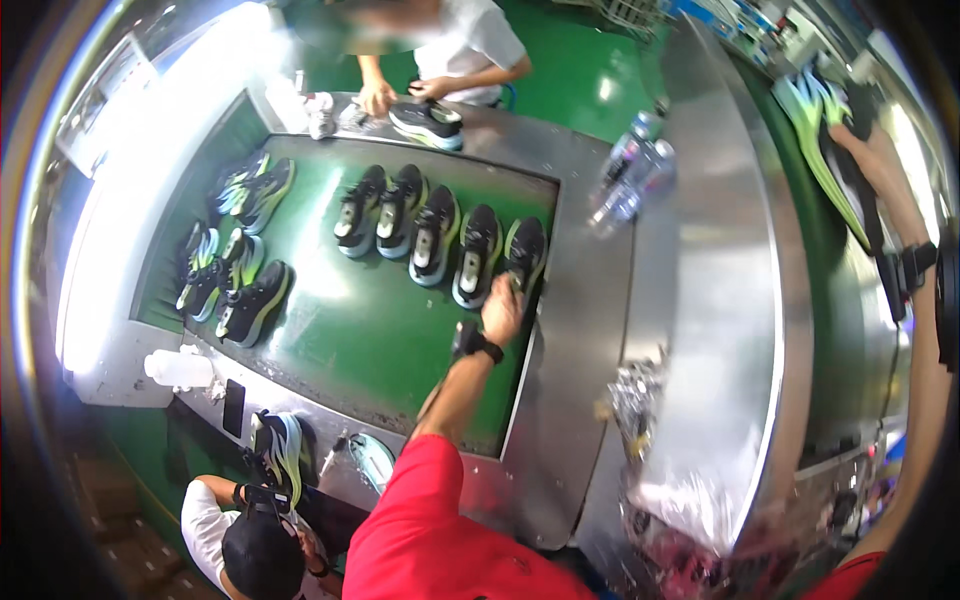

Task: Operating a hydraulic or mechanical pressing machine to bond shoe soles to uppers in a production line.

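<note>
A row of several black sneakers (435,236) with pale green and light blue soles stands on the green conveyor belt (370,340). At the right end of that row, my left hand (502,312) has its fingers closed on the near end of a black sneaker (525,246). Out at the far right, my right hand (868,160) grips another sneaker (812,140), tilted with its pale green and blue sole showing. Part of that sneaker is hidden by the hand, and its edges are blurred.
More sneakers (255,300) stand at the belt's left. Across the belt, a person handles a sneaker (427,124); another person in a black cap (262,555) sits at lower left. Plastic bottles (637,170) lie on the metal ledge. A raised metal panel (725,260) stands between my arms.
</note>
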`<state>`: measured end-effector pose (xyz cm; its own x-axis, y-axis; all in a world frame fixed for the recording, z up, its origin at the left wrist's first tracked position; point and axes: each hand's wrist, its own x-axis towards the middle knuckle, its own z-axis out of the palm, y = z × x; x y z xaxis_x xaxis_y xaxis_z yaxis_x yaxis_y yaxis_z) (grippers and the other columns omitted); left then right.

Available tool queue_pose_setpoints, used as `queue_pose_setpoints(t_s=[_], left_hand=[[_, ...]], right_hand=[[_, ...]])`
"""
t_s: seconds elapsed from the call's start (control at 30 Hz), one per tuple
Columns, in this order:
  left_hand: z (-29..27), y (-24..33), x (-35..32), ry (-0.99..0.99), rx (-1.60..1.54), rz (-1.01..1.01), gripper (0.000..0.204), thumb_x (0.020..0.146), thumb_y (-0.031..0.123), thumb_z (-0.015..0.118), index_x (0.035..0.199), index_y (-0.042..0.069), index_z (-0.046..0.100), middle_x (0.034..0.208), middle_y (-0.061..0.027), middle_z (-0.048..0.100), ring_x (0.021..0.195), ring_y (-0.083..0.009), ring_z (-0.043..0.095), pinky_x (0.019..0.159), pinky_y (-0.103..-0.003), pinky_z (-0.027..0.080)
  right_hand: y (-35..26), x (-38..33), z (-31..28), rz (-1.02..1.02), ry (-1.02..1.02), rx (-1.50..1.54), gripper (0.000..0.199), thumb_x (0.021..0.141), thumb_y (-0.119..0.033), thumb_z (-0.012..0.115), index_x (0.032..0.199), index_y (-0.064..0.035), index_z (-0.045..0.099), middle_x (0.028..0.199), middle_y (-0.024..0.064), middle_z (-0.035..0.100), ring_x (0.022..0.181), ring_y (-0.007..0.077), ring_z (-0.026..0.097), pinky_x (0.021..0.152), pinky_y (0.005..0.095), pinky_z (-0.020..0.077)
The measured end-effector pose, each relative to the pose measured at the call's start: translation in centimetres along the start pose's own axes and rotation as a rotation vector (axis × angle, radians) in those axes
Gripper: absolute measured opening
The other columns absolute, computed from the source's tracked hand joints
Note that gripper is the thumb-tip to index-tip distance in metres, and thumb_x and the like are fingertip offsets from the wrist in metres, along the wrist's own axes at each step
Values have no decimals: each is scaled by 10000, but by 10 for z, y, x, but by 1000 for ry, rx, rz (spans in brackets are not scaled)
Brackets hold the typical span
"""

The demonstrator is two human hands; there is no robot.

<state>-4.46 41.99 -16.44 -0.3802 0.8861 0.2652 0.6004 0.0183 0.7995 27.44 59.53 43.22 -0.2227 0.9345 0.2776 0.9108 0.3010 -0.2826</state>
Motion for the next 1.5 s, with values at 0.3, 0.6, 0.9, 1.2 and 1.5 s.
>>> queue_pose_setpoints(t_s=[0.3,0.6,0.9,1.2,1.5], left_hand=[[-39,54,-120,-162,-337,-240,689,846,288,676,1375,-57,403,1369,-273,478,1281,-393,467,1057,-421,395],[-127,222,-257,-1210,-1013,-520,397,885,364,707,814,-27,720,833,-53,702,803,-93,617,741,-259,505],[-156,462,-266,-2501,-1774,-458,691,1007,499,379,1502,42,226,1502,-196,324,1313,-306,446,1102,-401,372],[-152,496,-472,-2916,-1005,-1284,541,925,277,527,1347,-51,443,1298,-222,561,1144,-324,595,1048,-420,435],[-237,532,-702,-2837,-662,-408,570,920,226,543,1410,-17,380,1281,-168,570,1174,-256,564,1013,-373,444]], right_hand=[[40,-2,-2,-101,108,74,298,784,-165,685,1018,5,611,878,34,632,766,117,573,687,281,460],[-39,-222,-125,-168,362,-83,596,723,-108,637,1280,38,484,1056,116,611,921,198,592,844,305,479],[-125,-542,-189,-241,3,-280,525,724,-168,714,1219,-60,576,1215,108,595,1157,257,568,1060,551,323],[-182,-847,-153,465,180,-393,481,726,-152,718,1186,-148,576,1263,80,549,1295,317,442,1088,599,253],[-261,-1064,-23,904,1762,411,1068,695,-562,787,1440,37,311,1307,129,538,1191,214,538,1035,342,408]])
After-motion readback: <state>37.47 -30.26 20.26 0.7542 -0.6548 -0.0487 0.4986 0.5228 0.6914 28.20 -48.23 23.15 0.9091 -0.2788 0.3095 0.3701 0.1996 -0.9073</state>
